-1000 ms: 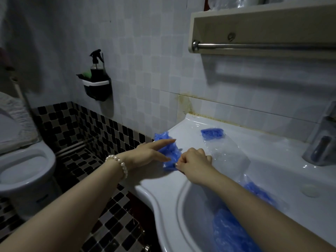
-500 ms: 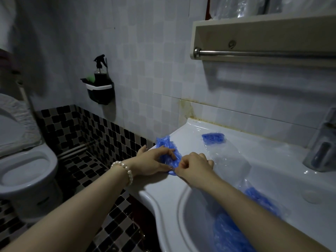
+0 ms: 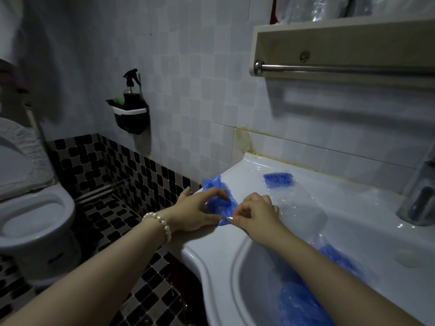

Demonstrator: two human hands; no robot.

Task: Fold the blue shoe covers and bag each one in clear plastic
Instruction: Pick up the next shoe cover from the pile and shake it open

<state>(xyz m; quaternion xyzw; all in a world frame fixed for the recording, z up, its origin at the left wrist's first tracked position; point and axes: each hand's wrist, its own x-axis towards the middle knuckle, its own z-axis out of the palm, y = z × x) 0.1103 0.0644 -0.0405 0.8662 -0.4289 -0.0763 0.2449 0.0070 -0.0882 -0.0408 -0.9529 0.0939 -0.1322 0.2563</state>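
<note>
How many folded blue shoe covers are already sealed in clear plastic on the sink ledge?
1. One bagged shoe cover lies at the back of the sink ledge, near the wall. Another shoe cover is pinched by both hands; a blue pile in the basin may hide more.

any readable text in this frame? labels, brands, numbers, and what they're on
None readable.
Spray bottle in the wall caddy: no label shows.
Bagged shoe cover at the back of the sink: no print visible on the plastic.
Shoe cover held by the left hand and right hand: plain blue.
Faucet and towel bar: no markings legible.
</note>
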